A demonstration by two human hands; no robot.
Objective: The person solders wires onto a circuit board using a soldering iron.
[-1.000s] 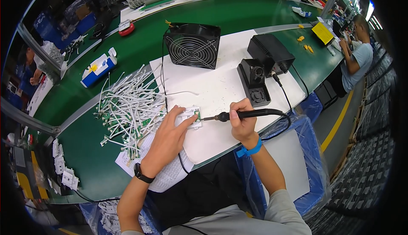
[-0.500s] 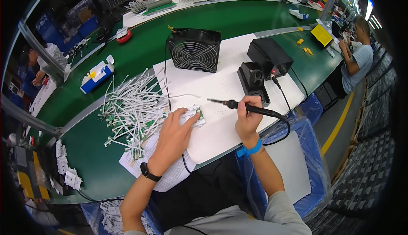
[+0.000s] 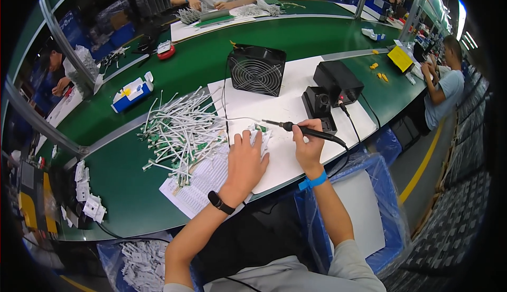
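Observation:
My right hand point(image 3: 310, 149) is closed round the black handle of a soldering iron point(image 3: 326, 134), whose tip points left above the work. Beside that tip lies a small white plastic part with a green circuit board point(image 3: 261, 127), a white cable running to it. My left hand point(image 3: 244, 162) lies over this part with fingers stretched out and rests on it, hiding much of it. To its left is a tangled pile of white cables point(image 3: 182, 125) with small green boards at their ends. Printed paper point(image 3: 198, 183) sticks out under the pile.
A black fan point(image 3: 259, 72) stands behind my hands on a white sheet point(image 3: 296, 75). Right of it are a black soldering station point(image 3: 338, 83) and an iron stand point(image 3: 318, 107). A blue-white box point(image 3: 132, 95) is at left. Lined bins point(image 3: 364, 207) sit below the edge. Other people work nearby.
The view has shifted slightly. My left hand has moved up and right over the white part, covering more of it. The iron's tip is now nearer the board.

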